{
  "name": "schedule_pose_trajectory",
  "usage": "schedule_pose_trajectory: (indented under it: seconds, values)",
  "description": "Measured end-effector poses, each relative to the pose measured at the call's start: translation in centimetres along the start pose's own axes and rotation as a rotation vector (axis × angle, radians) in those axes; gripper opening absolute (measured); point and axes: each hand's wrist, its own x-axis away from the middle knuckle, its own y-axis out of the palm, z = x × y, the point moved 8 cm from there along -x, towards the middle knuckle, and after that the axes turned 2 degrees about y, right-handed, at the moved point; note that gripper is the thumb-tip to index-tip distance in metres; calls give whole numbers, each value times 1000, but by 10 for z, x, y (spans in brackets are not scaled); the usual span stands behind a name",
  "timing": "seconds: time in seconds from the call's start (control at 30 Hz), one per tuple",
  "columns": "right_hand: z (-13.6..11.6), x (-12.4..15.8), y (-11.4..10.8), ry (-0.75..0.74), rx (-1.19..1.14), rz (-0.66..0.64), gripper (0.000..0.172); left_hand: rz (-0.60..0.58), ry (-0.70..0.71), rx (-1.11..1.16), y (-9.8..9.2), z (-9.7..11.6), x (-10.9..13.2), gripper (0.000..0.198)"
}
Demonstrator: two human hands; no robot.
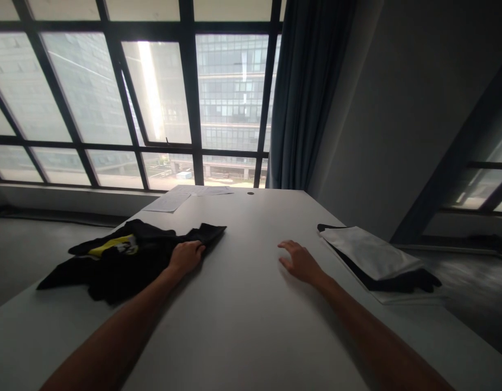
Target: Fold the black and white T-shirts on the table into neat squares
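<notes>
A crumpled black T-shirt point(132, 266) with a yellow and white print lies on the left side of the white table. My left hand point(186, 257) is closed on its right part, near a piece that sticks out to the right; the fingertips are partly hidden. Over the middle of the table, my right hand point(300, 262) is held with its fingers apart and nothing in it. To its right is a stack of folded white and black cloth point(373, 252), which the hand does not touch.
Sheets of paper point(167, 202) lie at the far left of the white table point(243, 326). A small dark round spot point(250, 193) is near the far edge. Beyond stand tall windows with dark frames point(196, 98), a blue curtain point(306, 103) and a grey wall point(381, 119).
</notes>
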Motion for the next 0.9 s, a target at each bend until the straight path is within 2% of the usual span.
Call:
schedule_pose_trajectory:
  seconds: [0.1,0.17,0.2,0.27,0.33,0.4,0.47,0.53,0.6,0.67,0.73,0.8,0.87,0.9]
  values:
    - [-46,-4,12,-145,-75,-75,56,-137,362,270,11,85,21,37]
    - [-62,-3,19,-226,-88,-133,64,-215,538,389,16,118,38,38]
    - [-64,-1,24,-241,-82,-177,64,-230,583,418,17,124,44,38]
    - [-54,4,32,-210,-48,-265,57,-197,588,403,19,118,45,37]
    - [-31,9,33,-112,5,-304,46,-130,537,303,20,99,39,38]
    - [-5,13,26,19,56,-289,38,-78,484,183,20,79,33,38]
    - [15,17,18,133,91,-311,34,-57,470,113,17,71,31,35]
    - [25,20,14,214,99,-408,43,-44,484,85,12,73,34,35]
    - [30,23,10,281,94,-494,64,-10,467,62,5,76,37,42]
    - [37,24,6,358,122,-510,79,11,357,47,0,70,36,49]
    - [45,23,4,391,191,-474,74,-64,211,69,3,54,35,61]
    - [49,20,7,360,245,-415,56,-214,158,112,12,42,35,74]
    - [45,13,11,261,231,-318,43,-340,262,184,14,43,39,75]
    - [41,10,14,200,194,-276,43,-393,345,234,12,48,42,71]
